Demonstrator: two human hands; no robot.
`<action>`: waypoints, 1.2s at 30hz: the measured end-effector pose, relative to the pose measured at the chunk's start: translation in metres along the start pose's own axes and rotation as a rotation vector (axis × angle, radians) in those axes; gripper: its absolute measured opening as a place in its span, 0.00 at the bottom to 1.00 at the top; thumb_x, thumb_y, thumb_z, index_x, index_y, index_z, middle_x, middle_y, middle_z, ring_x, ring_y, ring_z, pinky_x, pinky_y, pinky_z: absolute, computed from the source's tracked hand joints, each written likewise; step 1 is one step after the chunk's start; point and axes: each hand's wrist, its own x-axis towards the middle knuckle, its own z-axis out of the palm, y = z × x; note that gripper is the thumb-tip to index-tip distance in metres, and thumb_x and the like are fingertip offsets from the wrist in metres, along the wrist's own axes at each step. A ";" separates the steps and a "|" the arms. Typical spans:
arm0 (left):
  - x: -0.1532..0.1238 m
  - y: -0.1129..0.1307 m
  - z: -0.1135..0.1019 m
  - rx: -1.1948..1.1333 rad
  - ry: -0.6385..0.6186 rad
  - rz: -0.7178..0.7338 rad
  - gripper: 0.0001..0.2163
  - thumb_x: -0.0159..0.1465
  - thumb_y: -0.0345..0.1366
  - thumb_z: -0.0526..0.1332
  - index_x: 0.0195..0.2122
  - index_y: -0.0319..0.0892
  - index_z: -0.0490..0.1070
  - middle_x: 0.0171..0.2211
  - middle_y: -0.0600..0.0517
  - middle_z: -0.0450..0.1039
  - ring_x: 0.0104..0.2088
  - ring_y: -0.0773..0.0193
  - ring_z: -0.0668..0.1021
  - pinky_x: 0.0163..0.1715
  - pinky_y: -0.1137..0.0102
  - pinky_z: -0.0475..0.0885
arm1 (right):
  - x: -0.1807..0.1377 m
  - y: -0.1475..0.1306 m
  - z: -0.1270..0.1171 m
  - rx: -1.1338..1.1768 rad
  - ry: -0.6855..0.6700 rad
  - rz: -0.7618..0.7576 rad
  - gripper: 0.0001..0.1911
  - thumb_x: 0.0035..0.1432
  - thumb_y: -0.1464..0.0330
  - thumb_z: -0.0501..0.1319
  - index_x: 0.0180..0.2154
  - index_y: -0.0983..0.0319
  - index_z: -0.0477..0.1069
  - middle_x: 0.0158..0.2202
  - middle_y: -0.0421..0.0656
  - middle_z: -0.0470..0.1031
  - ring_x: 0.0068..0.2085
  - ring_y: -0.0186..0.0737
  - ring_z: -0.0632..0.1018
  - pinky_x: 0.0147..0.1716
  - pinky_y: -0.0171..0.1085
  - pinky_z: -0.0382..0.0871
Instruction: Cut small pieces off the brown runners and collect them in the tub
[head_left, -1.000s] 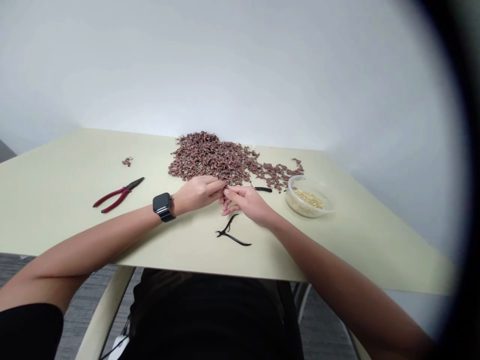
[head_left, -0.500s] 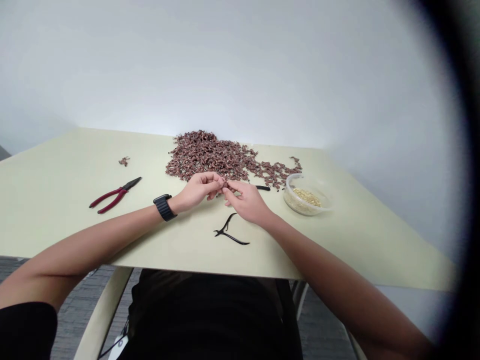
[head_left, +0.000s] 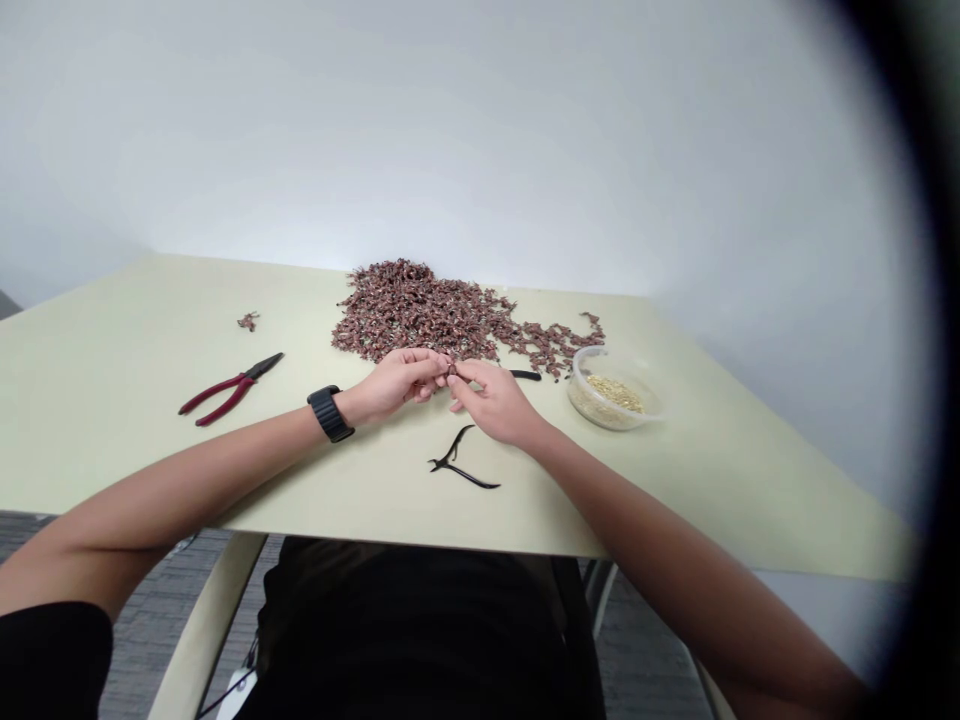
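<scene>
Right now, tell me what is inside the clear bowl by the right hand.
The clear bowl holds a heap of small golden pieces, too small to identify. Whatever lies beneath that heap is covered.

The little brown piece [head_left: 451,369] pinched between my left hand [head_left: 397,380] and right hand [head_left: 491,400] is too small to make out — my fingertips cover most of it. My right hand hides part of the black tool [head_left: 525,375] behind it. The right side is dark and blurry.
</scene>
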 end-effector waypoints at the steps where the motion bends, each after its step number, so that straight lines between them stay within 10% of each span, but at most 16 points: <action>1: 0.000 0.000 0.000 -0.008 -0.004 -0.002 0.11 0.62 0.40 0.68 0.34 0.37 0.74 0.31 0.51 0.71 0.22 0.76 0.65 0.22 0.76 0.59 | 0.000 0.000 0.000 -0.021 0.005 -0.002 0.15 0.67 0.58 0.57 0.39 0.59 0.79 0.40 0.46 0.73 0.39 0.41 0.76 0.35 0.40 0.80; 20: -0.004 -0.003 0.003 0.128 0.058 0.101 0.08 0.61 0.37 0.67 0.34 0.37 0.72 0.27 0.54 0.69 0.22 0.75 0.62 0.22 0.76 0.54 | -0.001 0.004 0.004 -0.039 -0.015 -0.026 0.15 0.68 0.60 0.56 0.35 0.61 0.75 0.38 0.45 0.70 0.36 0.37 0.75 0.32 0.35 0.78; 29: -0.008 -0.005 -0.007 0.908 0.129 0.578 0.07 0.68 0.37 0.60 0.37 0.39 0.73 0.28 0.53 0.72 0.27 0.70 0.71 0.28 0.75 0.64 | 0.000 -0.006 0.003 0.173 -0.068 0.148 0.20 0.66 0.57 0.57 0.25 0.62 0.66 0.27 0.40 0.67 0.29 0.36 0.79 0.31 0.33 0.76; 36: -0.004 -0.002 -0.028 1.537 -0.143 0.931 0.08 0.72 0.34 0.56 0.43 0.39 0.73 0.35 0.45 0.75 0.35 0.62 0.76 0.34 0.70 0.69 | 0.004 0.008 0.005 0.435 -0.120 0.293 0.20 0.63 0.57 0.60 0.24 0.63 0.68 0.23 0.39 0.67 0.24 0.34 0.73 0.34 0.39 0.79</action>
